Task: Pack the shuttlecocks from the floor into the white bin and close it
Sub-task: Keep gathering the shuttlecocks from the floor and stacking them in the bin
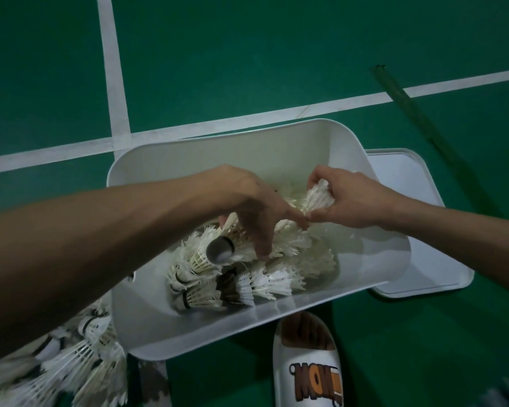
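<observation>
Item: right hand [347,201], fingers and thumb curled round the feather skirt of one feather shuttlecock [318,198], held above the far end of the white bin [218,333]. The skirt is visibly bunched in the grip; the likely fault is crushed or snapped feathers if squeezed harder. Item: left hand [247,201], fingers pointing down into the binned shuttlecocks [247,274], fingertip against the right thumb; whether it pinches anything or merely presses cannot be told. Pressing down risks bending the skirts beneath. Item: binned shuttlecocks, heaped loosely toward the near-left of the bin floor, cork ends pointing several ways, one dark cork uppermost. An uneven heap could later rise above the rim and hinder closing. Item: floor pile [80,356], many shuttlecocks outside the bin's near-left corner, partly under the left forearm; a forearm sweep could scatter them. Item: lid [409,201], flat on the green court floor [247,54], tucked against the bin's right side, not yet fitted. Item: slipper [306,362], just beside the bin's near wall; a nudge could shift the bin.
</observation>
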A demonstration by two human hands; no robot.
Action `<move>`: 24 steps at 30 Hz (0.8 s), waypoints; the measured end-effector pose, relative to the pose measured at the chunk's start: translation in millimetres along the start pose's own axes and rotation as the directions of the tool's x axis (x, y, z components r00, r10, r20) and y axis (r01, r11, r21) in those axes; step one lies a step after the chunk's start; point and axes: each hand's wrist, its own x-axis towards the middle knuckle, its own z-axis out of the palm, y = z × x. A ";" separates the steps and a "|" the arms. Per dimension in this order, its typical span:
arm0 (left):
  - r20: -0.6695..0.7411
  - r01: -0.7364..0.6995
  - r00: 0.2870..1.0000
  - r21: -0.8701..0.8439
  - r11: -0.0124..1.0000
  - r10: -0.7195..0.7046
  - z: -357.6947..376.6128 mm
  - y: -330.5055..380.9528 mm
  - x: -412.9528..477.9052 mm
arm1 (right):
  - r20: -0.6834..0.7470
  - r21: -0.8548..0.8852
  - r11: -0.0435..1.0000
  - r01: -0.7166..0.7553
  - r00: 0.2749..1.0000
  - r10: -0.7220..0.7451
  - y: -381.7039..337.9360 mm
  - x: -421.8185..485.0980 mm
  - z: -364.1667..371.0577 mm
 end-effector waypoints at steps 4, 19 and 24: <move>0.001 -0.018 1.000 0.029 0.999 0.018 1.4 -2.5 -2.1 | 0.120 -0.044 0.998 -0.040 0.992 0.045 -0.4 1.6 -0.7; -0.145 -0.116 0.986 -0.228 0.967 0.085 -5.9 -26.9 -35.1 | 0.287 -0.298 0.951 0.088 0.958 0.002 -8.7 4.3 -4.3; 0.049 0.088 0.995 -0.067 0.994 -0.085 11.3 -40.1 -32.2 | 0.336 -0.445 0.881 0.158 0.942 0.001 -14.2 -0.8 2.6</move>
